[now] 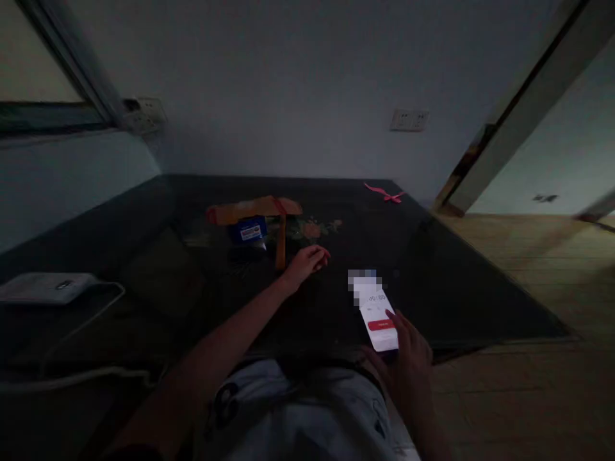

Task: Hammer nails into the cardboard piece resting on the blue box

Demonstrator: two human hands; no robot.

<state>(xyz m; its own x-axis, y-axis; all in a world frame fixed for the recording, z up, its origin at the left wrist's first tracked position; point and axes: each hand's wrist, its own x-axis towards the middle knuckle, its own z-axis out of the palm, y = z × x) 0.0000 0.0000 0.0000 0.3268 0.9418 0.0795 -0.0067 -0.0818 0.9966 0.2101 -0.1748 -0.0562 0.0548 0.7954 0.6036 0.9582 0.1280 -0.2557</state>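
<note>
It's dim in here, the kind of gloom that turns the wall (278, 96) a dull blue-grey and the table (307, 314) nearly black. The strongest brightness is the screen of the phone (378, 314), glowing white, with a patch of coarse square blurring over its top end. The right hand (410, 349) beside it is mostly in shadow; the left hand (307, 261) catches a little more light. A small glint shows on the tabletop by the blue box (250, 232). Over on the right, the floor (509, 256) and the far wall (552, 153) are paler. Fine detail is soft and smeary, and toward the sides the door frame (519, 109) leans, stretched by the wide view.
</note>
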